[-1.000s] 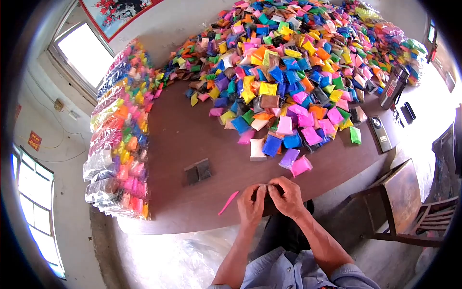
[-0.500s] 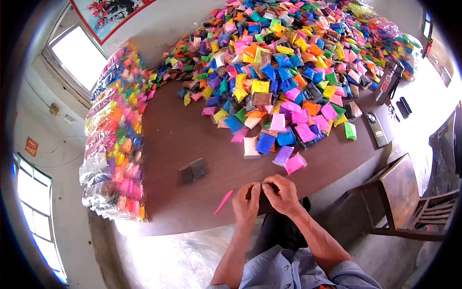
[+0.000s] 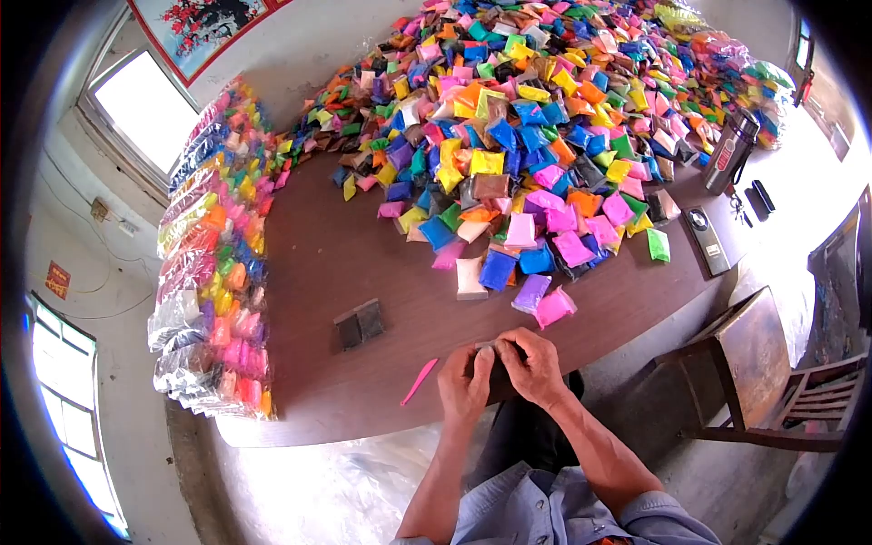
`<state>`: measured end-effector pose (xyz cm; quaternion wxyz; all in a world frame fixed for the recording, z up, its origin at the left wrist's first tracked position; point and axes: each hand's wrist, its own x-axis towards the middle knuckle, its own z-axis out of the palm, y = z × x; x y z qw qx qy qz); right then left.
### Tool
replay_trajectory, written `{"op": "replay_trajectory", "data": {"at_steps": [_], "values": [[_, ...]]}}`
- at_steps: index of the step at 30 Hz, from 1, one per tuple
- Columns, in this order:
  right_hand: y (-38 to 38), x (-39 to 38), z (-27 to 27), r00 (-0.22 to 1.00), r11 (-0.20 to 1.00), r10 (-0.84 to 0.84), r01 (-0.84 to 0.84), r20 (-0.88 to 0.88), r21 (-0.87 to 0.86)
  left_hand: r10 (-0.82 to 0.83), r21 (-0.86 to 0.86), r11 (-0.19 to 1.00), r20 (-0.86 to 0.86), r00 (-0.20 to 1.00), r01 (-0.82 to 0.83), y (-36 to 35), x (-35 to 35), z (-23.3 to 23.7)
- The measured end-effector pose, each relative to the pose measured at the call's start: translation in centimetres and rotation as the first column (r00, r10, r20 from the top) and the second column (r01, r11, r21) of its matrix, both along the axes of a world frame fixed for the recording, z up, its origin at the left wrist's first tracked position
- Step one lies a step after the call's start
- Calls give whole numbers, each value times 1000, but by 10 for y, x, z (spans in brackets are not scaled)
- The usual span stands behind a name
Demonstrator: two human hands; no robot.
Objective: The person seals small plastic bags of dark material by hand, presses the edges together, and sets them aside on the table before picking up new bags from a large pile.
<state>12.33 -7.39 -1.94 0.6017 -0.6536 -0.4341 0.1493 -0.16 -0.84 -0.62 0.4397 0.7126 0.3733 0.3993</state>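
At the front edge of the brown table (image 3: pixel 309 272), my left hand (image 3: pixel 465 381) and my right hand (image 3: pixel 531 368) are together, thumbs and fingers pinched. A little greyish material shows between the fingertips, mostly hidden; I cannot tell what it is. Just left of my left hand lies a pink plastic knife-like tool (image 3: pixel 419 381). Farther left, two small dark packets (image 3: pixel 360 324) lie side by side. Beyond my hands are a pink packet (image 3: pixel 555 308) and a purple packet (image 3: pixel 530 293), at the near edge of a large heap of colourful packets (image 3: pixel 509 163).
Clear bags of coloured packets (image 3: pixel 218 263) are stacked in a row along the table's left side. A thermos (image 3: pixel 732 151), a flat metallic device (image 3: pixel 707 240), keys (image 3: pixel 740 211) and a black case (image 3: pixel 761 196) sit at the right. A wooden chair (image 3: pixel 749 363) stands to the right.
My hands stay together in nearly the same place, with slight finger movement; a bit more greyish material shows between them. The view has shifted slightly. The things on the table have not moved.
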Motion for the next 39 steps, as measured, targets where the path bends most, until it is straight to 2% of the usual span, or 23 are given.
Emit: {"op": "replay_trajectory", "data": {"at_steps": [5,9,11,14,18,20,22,30,32,33,35,39], "values": [[1,-2,3,1000,1000,8,-8,19,-5,15,75,997,-140,990,-5,6,-7,-15],[2,-3,8,999,1000,9,-9,40,0,48,98,995,-148,988,-33,3,-7,-13],[2,-3,7,999,1000,8,-8,42,-11,59,-38,997,-42,997,-61,1,-5,-10],[3,-3,2,998,1000,-18,19,67,-8,8,-90,996,-34,999,-11,1,-5,-7],[2,-2,1,999,999,-41,40,21,14,-6,-38,999,-50,999,5,1,-1,-6],[2,-2,1,998,998,-50,49,33,42,17,69,998,-42,999,-14,3,0,-15],[1,-2,5,1000,1000,-27,27,11,1,16,63,998,-63,998,-12,4,-2,-17],[4,-4,3,998,999,-33,31,45,32,53,23,998,-100,994,-51,0,-2,-9],[4,-4,-1,997,997,-62,61,35,48,53,-43,998,16,998,-52,-5,4,0],[4,-3,-2,997,997,-72,71,26,40,53,-44,998,15,998,-52,-4,3,-1],[3,-3,-2,997,996,-82,81,15,30,7,-2,1000,-71,997,-7,-2,0,-7],[4,-4,3,997,997,-69,68,20,42,11,109,994,-120,993,2,1,-2,-14]]}}
